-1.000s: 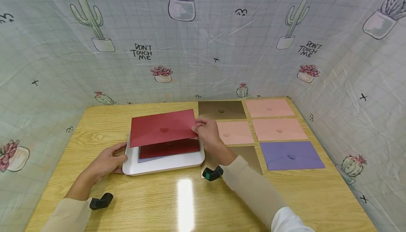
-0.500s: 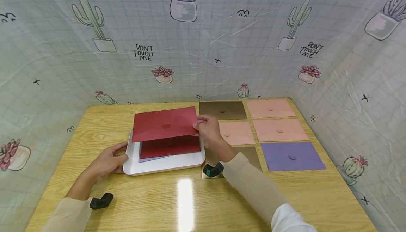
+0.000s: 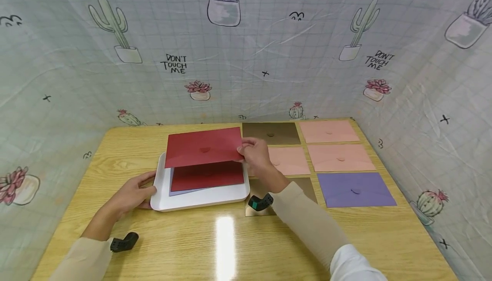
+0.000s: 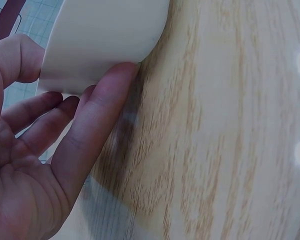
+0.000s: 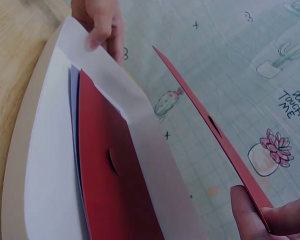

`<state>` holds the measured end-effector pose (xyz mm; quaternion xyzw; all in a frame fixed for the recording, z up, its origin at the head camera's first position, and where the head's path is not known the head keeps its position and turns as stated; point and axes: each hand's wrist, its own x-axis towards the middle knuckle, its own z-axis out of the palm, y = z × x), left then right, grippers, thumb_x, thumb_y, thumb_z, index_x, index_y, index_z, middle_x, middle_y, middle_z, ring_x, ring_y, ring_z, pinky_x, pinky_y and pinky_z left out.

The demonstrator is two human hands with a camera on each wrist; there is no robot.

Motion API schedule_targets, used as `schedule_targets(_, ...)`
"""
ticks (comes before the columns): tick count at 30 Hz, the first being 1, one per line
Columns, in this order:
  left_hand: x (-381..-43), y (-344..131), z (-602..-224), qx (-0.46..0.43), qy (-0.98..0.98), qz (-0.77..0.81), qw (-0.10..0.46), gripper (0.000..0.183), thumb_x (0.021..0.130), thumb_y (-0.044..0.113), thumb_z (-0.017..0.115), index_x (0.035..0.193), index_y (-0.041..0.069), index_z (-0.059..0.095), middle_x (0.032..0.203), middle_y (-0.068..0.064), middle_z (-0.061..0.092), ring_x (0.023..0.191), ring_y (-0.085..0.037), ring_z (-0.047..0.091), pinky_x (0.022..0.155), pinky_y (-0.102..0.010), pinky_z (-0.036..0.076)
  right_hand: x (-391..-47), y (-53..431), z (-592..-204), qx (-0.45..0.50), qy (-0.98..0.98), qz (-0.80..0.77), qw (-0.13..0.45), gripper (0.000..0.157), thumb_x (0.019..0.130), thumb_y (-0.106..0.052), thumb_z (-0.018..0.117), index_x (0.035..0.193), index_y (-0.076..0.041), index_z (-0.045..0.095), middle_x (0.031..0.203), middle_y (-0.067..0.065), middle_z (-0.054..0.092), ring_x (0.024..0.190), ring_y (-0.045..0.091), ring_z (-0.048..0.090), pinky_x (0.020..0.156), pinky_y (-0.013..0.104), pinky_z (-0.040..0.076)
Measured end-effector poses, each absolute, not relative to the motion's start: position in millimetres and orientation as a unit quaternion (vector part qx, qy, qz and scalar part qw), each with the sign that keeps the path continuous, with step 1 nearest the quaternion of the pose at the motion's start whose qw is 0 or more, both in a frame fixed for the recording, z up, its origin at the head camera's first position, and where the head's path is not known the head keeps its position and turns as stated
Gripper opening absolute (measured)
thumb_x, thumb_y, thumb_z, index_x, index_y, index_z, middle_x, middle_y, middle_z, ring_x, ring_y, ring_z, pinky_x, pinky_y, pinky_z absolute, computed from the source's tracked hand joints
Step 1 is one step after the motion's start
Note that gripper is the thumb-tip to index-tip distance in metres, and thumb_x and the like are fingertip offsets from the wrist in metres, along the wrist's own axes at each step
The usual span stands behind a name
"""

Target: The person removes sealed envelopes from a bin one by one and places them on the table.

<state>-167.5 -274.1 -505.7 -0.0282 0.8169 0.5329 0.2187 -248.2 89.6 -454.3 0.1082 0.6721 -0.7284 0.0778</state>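
My right hand pinches a red envelope by its right end, thumb on the upper face. The envelope is held tilted above the back part of a white tray. In the tray lies another red envelope, partly hidden by the raised one, with the edge of a purple envelope showing beneath it. My left hand grips the tray's left end. The left wrist view shows its thumb and fingers on either side of the tray's wall. The right wrist view shows the held envelope nearly edge-on.
Right of the tray lie several envelopes in rows: a dark brown one, pink ones, a purple one and a gold one partly under my right forearm. A cactus-print cloth surrounds the wooden table.
The red envelope in my right hand has shifted up, away from me, and slightly right, uncovering more of the tray's left side. My left hand has kept its hold on the tray.
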Motion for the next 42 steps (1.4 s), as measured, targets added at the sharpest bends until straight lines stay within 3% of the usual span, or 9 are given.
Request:
schedule_targets(17, -167.2, -273.1, -506.3, -0.031, 0.813, 0.539, 0.220, 0.078, 0.102, 0.008, 0.054, 0.167, 0.001, 0.012, 0.170, -0.031, 0.017, 0.110, -0.031, 0.068, 0.080, -0.041, 0.066, -259.7, 91.9, -454.9, 0.116, 0.692, -0.708, 0.074, 0.033, 0.098, 0.004, 0.064, 0.130, 0.003, 0.067, 0.121, 0.024, 0.072, 0.088, 0.022, 0.071, 0.061, 0.022, 0.061)
schedule_targets(24, -167.1, -273.4, -506.7, -0.031, 0.805, 0.551, 0.219, 0.077, 0.102, 0.007, 0.052, 0.167, 0.000, 0.012, 0.171, -0.031, 0.015, 0.109, -0.030, 0.068, 0.080, -0.041, 0.066, -265.4, 93.5, -455.2, 0.119, 0.698, -0.702, 0.076, 0.036, 0.098, 0.001, 0.064, 0.134, 0.001, 0.066, 0.125, 0.022, 0.071, 0.095, 0.025, 0.072, 0.067, 0.025, 0.062)
schedule_targets(29, -166.5, -273.6, -506.5, -0.029, 0.804, 0.553, 0.218, 0.077, 0.102, 0.007, 0.052, 0.167, 0.000, 0.012, 0.171, -0.031, 0.015, 0.109, -0.029, 0.068, 0.080, -0.041, 0.066, -268.9, 94.2, -455.2, 0.115, 0.696, -0.705, 0.076, 0.035, 0.099, 0.001, 0.064, 0.133, 0.002, 0.066, 0.124, 0.023, 0.071, 0.089, 0.022, 0.072, 0.073, 0.030, 0.065)
schedule_targets(35, -166.3, -272.0, -507.8, -0.027, 0.805, 0.552, 0.217, 0.077, 0.102, 0.007, 0.052, 0.167, 0.000, 0.012, 0.170, -0.032, 0.017, 0.110, -0.030, 0.068, 0.080, -0.042, 0.066, -274.2, 94.5, -456.0, 0.122, 0.692, -0.708, 0.071, 0.032, 0.099, 0.001, 0.064, 0.130, 0.003, 0.067, 0.123, 0.023, 0.071, 0.077, 0.018, 0.071, 0.067, 0.030, 0.064)
schedule_targets(42, -165.2, -271.9, -508.8, -0.036, 0.810, 0.543, 0.219, 0.077, 0.102, 0.009, 0.054, 0.167, 0.002, 0.012, 0.171, -0.030, 0.017, 0.113, -0.032, 0.067, 0.082, -0.042, 0.066, -281.6, 92.4, -454.8, 0.122, 0.695, -0.705, 0.066, 0.033, 0.099, 0.001, 0.064, 0.132, 0.003, 0.067, 0.127, 0.023, 0.070, 0.087, 0.020, 0.071, 0.057, 0.021, 0.058)
